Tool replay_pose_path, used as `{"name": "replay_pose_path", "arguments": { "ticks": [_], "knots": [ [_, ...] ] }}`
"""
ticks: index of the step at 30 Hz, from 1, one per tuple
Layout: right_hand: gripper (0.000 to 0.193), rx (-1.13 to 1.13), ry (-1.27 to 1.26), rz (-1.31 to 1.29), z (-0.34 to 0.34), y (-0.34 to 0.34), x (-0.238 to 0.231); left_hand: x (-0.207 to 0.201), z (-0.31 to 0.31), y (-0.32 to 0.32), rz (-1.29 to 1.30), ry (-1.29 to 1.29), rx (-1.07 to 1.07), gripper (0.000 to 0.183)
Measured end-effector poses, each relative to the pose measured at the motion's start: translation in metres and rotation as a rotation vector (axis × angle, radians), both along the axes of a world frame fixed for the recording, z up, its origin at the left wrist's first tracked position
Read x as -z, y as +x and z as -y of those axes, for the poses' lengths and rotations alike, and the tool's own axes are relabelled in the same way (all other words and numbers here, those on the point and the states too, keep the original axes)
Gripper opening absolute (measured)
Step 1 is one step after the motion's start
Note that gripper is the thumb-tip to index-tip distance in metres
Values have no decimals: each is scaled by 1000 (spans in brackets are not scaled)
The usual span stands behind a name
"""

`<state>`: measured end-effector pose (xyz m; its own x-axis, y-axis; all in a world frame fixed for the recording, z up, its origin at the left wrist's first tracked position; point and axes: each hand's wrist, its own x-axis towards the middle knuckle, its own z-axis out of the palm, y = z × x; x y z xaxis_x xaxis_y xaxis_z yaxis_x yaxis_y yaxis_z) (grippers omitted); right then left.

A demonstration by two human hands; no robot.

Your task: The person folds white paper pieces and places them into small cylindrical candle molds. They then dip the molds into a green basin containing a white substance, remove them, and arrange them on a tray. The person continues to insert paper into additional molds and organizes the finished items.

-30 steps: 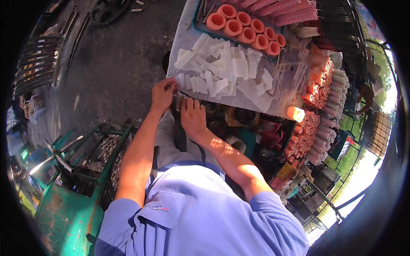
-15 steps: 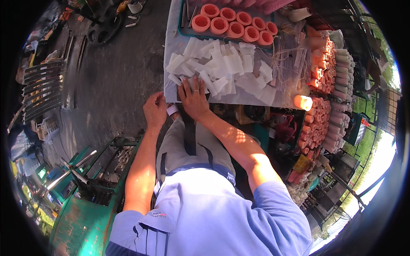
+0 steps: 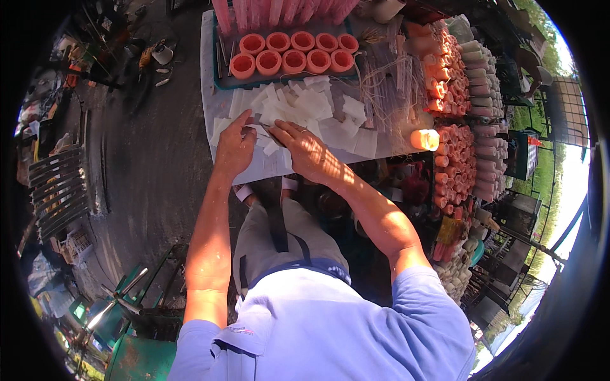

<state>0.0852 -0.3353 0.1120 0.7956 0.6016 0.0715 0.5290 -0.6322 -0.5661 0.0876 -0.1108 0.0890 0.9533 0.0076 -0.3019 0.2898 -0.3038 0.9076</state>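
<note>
My left hand [image 3: 235, 151] is over the front left of the table [image 3: 270, 166], its fingers bent and closed by the white strips. What they hold, if anything, is too small to make out. My right hand [image 3: 306, 152] is closed just to its right, fingers together at the front of the pile. A small dark piece shows at its fingertips, its kind unclear. Loose white strips [image 3: 304, 105], flat and paper-like, lie heaped beyond both hands. Past them, hollow orange-pink cylinders [image 3: 293, 61] stand in two rows in a green tray [image 3: 222, 82].
Long pink sticks [image 3: 276, 11] stand behind the cylinders. Pale strings [image 3: 391, 82] and a bright orange cylinder [image 3: 424, 140] are on the table's right. Stacked orange rolls [image 3: 454, 162] rise beyond that edge. A green metal frame [image 3: 136, 359] is at lower left.
The table now appears lower and further left in view. My right hand has lifted from lying flat on the strips and closed. My left hand has come over the table beside it.
</note>
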Motion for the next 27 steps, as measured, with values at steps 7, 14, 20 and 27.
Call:
{"name": "replay_pose_path", "arguments": {
  "ticks": [7,14,20,27],
  "knots": [
    [50,516,93,-256,98,89,-17,-21,78,51,384,279,-18,38],
    [49,842,34,-253,208,-14,-14,39,199,111,654,535,896,57],
    [40,519,121,-650,146,-101,30,71,251,144,809,736,1178,66],
    [14,18,-242,-193,5,-88,59,37,258,173,424,706,1164,34]
  ]
}}
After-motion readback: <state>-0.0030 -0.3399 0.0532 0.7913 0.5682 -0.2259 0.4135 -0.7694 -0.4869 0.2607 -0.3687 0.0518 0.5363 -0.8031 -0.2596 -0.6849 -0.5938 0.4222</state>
